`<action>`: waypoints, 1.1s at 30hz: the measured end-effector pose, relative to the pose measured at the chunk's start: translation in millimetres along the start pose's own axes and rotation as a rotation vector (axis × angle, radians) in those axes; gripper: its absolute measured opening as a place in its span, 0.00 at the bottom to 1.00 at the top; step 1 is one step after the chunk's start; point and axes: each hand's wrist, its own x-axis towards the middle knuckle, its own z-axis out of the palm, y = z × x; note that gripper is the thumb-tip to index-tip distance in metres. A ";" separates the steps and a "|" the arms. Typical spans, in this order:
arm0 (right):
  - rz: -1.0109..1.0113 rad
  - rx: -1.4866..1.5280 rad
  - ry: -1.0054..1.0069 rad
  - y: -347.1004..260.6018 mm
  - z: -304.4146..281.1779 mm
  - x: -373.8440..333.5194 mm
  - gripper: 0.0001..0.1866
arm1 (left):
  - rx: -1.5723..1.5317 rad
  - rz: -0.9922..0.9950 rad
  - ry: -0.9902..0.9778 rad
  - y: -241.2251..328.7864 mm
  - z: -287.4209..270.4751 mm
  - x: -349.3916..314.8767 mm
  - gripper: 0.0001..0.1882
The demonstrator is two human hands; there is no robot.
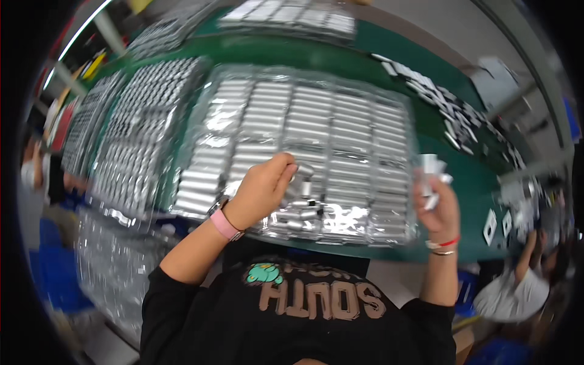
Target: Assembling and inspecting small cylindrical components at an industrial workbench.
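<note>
A clear plastic tray (201, 121) full of rows of silver cylinders (310, 112) lies in front of me on the green table. Over its near middle, my left hand (258, 188) has its fingers pinched together, with a tilted silver cylinder (305, 170) at the fingertips. Below those fingertips, several more cylinders (298, 216) lie loose and out of line in one section. My right hand (439, 210) is just past the tray's right edge, its fingers closed around several small white pieces (430, 164). Motion blurs these pieces, so their exact kind is unclear.
More filled trays (143, 121) stand to the left, and stacked ones (289, 21) at the back. White and black parts (438, 100) are strewn along the table's (450, 201) right side. Empty-looking clear trays (115, 267) hang low at left. People (517, 292) sit at both sides.
</note>
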 end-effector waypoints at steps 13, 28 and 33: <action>-0.040 -0.561 0.228 62.2 74.1 -27.0 0.14 | -0.147 0.370 0.036 30.6 5.7 13.0 0.02; -1.119 -1.863 0.051 83.9 108.4 -33.8 0.13 | -0.878 -0.268 -0.434 53.4 -11.0 -9.5 0.08; -1.052 -2.002 -0.075 81.9 116.8 -43.6 0.13 | -0.495 -0.038 -0.753 51.8 -24.9 -12.2 0.08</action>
